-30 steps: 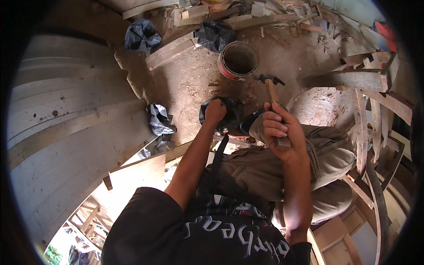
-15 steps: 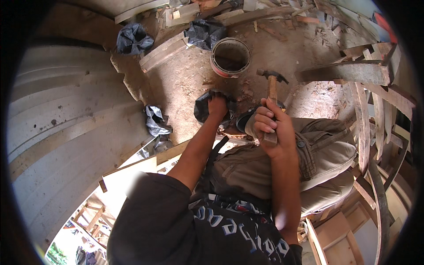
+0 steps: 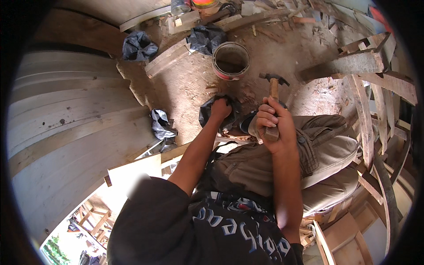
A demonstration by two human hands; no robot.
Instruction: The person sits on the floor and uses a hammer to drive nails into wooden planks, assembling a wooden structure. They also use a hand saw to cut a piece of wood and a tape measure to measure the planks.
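The right hand is clenched round the wooden handle of a hammer, above the bent knee in khaki trousers; the handle runs up out of the fist and the dark claw head stands clear above it. Just to its left, the left hand presses down on a crumpled black plastic bag on the dirt floor, fingers curled into it. Beyond both stands an open round bucket, and farther off more black bags among scrap planks.

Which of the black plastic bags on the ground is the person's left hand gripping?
The black bag by the knee, under the left hand. The other bags lie untouched: two near the round tub, one by the planks.
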